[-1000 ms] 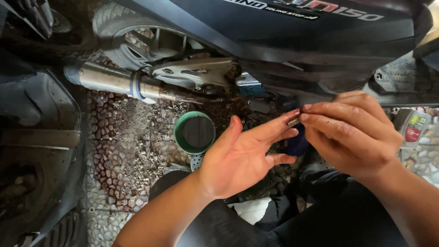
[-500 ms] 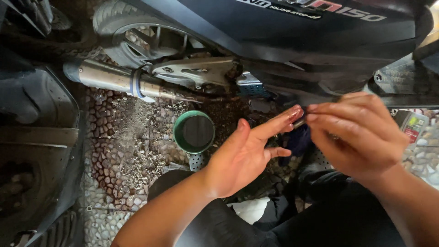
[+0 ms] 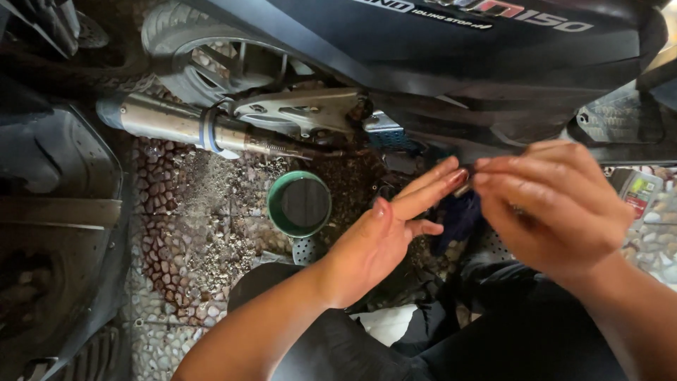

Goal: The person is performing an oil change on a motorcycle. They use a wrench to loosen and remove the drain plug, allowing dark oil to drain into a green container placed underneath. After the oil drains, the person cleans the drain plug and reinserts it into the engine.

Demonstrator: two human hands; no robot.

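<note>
Holding: a small dark metal part (image 3: 463, 189), pinched between the fingertips of both hands, sits right of the frame's centre, just under the scooter's body; it is too small and blurred to tell its kind.
Right hand (image 3: 557, 208): at 3 o'clock from centre, its fingers (image 3: 508, 173) curl together and close on the small part from the right.
Left hand (image 3: 384, 236): palm up near centre, its long fingers (image 3: 430, 190) stretched toward 2 o'clock, their tips touching the small part; the rest of the hand lies open.
Blue cloth (image 3: 458, 219): just below the part, at 6 o'clock from it, between the two hands.
Green cup (image 3: 300, 203): round, dark inside, standing on the ground at 9 o'clock from the left hand, near but apart from it.
Exhaust pipe (image 3: 183, 127): silvery, lying at 10 o'clock, running toward the rear wheel (image 3: 211, 63) at 11 o'clock.
Scooter body (image 3: 458, 56): dark panel across 12 o'clock, above both hands.
Ground (image 3: 190, 226): pebbled paving with grit, at 8 o'clock.
Small bottle (image 3: 638, 192): with a green and red label, at the right edge, 3 o'clock, beyond the right hand.
Dark trousers (image 3: 508, 339): at 5 o'clock, under the right forearm.
</note>
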